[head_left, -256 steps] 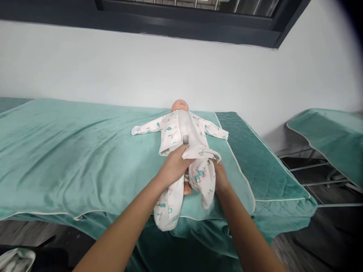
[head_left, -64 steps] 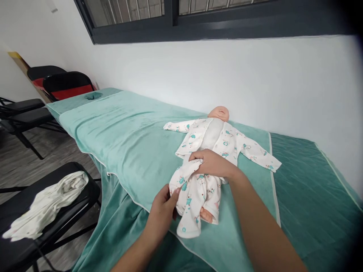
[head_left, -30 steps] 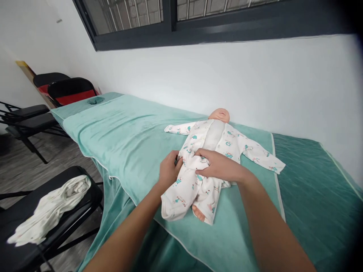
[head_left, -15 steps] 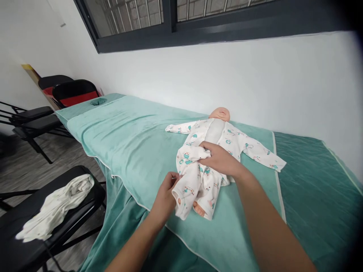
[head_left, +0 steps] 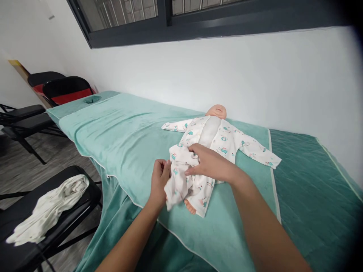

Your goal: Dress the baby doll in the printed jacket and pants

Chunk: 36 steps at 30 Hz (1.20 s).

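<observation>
A baby doll (head_left: 217, 110) lies on its back on the bed, head toward the wall. It wears a white printed jacket (head_left: 224, 139), open at the front over a pale torso, with both sleeves spread out. Matching printed baby pants (head_left: 181, 166) cover the legs, and a bare foot (head_left: 190, 207) pokes from one cuff. At the pants' left side, my left hand (head_left: 159, 179) is closed on the cloth with fingers curled. My right hand (head_left: 211, 162) grips bunched cloth of the pants near the waist between thumb and fingers.
A light green sheet (head_left: 136, 147) covers the bed, which runs along the white wall under a dark window frame (head_left: 198, 28). On a black chair (head_left: 85, 204) at the lower left lies a crumpled white garment (head_left: 53, 209). More folding chairs (head_left: 66, 90) stand beyond.
My left hand has moved up along the side of the pants. The near pant leg is more bunched and bent, and my right thumb has spread lower. The view has shifted slightly.
</observation>
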{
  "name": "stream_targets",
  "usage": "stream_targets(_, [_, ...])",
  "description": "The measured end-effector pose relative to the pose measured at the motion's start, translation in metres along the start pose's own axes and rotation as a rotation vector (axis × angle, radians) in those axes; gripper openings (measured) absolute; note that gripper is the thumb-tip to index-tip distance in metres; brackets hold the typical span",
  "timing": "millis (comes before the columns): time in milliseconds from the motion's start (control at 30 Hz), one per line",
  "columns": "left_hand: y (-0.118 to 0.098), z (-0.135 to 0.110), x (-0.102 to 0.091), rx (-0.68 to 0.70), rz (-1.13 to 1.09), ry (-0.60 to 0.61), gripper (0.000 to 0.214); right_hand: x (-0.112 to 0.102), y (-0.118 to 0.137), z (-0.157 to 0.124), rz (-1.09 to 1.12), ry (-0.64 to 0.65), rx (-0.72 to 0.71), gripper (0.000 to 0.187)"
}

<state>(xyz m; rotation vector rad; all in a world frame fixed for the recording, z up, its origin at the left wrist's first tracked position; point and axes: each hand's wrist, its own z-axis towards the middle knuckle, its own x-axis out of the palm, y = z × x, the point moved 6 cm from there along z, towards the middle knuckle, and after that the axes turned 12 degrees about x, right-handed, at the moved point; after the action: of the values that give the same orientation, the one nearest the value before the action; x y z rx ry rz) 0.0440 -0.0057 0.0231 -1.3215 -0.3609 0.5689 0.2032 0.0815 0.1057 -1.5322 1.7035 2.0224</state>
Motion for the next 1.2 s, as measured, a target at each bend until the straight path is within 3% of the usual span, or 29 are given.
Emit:
stream_targets(100, [0.000,0.004,0.000,0.003,0.048,0.015,0.028,0.006,0.005,-0.002,-0.079,0.047,-0.047,0.018])
stream_targets(167, [0.000,-0.002,0.001,-0.016,0.024,0.069,0.029,0.006,0.007,-0.003,-0.096,0.045,-0.070,0.008])
stream_targets(367, [0.002,-0.051,-0.030,0.079,0.066,0.086,0.027,0.001,0.002,0.002,-0.092,-0.072,-0.038,0.010])
stream_targets(533, [-0.002,-0.081,-0.023,0.310,0.081,0.358,0.041,0.001,-0.004,0.007,-0.052,-0.093,-0.008,0.009])
stream_targets(667, [-0.002,-0.080,-0.011,0.302,0.225,0.379,0.052,-0.002,-0.004,0.005,-0.021,-0.100,-0.042,0.012])
stream_targets(833, [0.006,-0.080,-0.012,0.281,0.222,0.363,0.046,-0.006,-0.003,0.001,0.004,-0.045,-0.072,0.008])
stream_targets(1033, [0.012,-0.077,-0.015,0.216,0.261,0.246,0.050,-0.008,0.000,-0.002,0.004,-0.003,-0.090,0.013])
stream_targets(1200, [0.006,-0.058,-0.004,0.181,0.228,0.270,0.054,-0.005,-0.003,-0.003,-0.066,0.044,-0.040,0.035])
